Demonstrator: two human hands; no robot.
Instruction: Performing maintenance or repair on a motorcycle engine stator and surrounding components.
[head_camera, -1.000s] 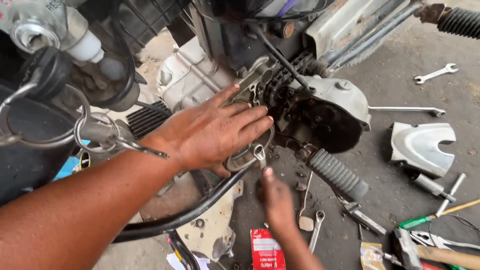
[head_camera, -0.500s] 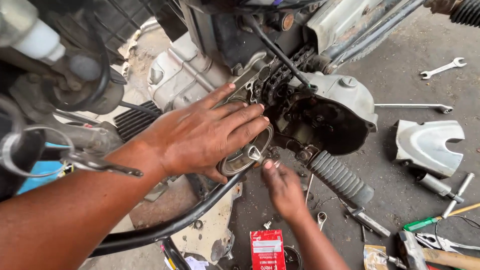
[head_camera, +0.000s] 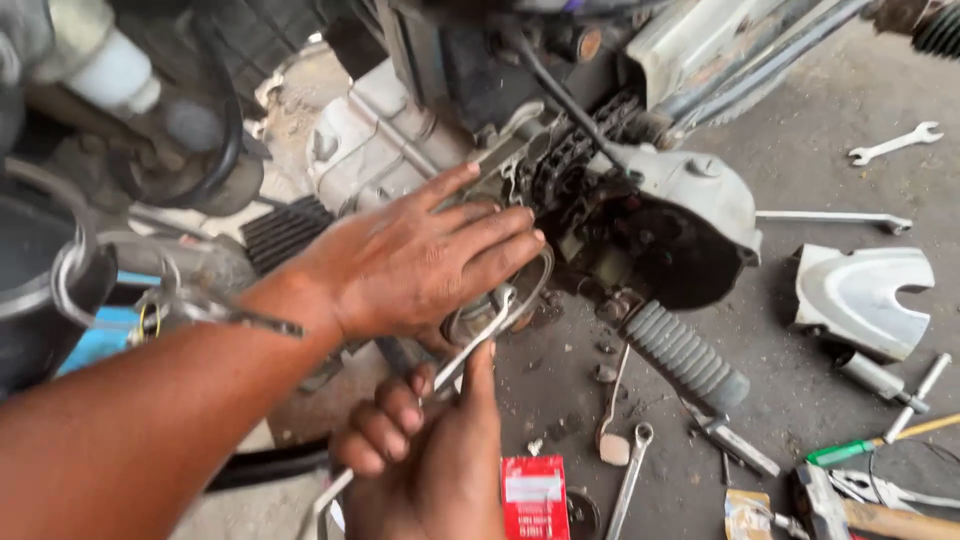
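at the centre of the frame, the left hand (head_camera: 425, 262) lies flat against the grimy metal engine casing (head_camera: 385, 140) of a motorcycle, its fingers stretched out and slightly apart, their tips pointing right toward the dark sprocket and chain (head_camera: 565, 165). under the palm sits a round silvery metal part (head_camera: 500, 310), partly hidden, so its exact shape cannot be told. just below, in the lower centre, the right hand (head_camera: 430, 455) is clamped around a slim silver spanner (head_camera: 455, 360) — index finger stretched up along the shaft, the other fingers curled over it. the spanner runs diagonally from the bottom edge up to the round part, its head touching or just beside that part under the left hand's fingers.

right of the hands, the ribbed grey rubber footrest (head_camera: 685, 355) slants down toward the lower right. on the concrete floor (head_camera: 800, 120) lie a small red packet (head_camera: 533, 497) at the bottom centre, a ring spanner (head_camera: 630, 475) beside it, a curved silver metal cover (head_camera: 865, 295) at the right, and an open-ended spanner (head_camera: 895, 142) in the upper right — well apart from the hands.
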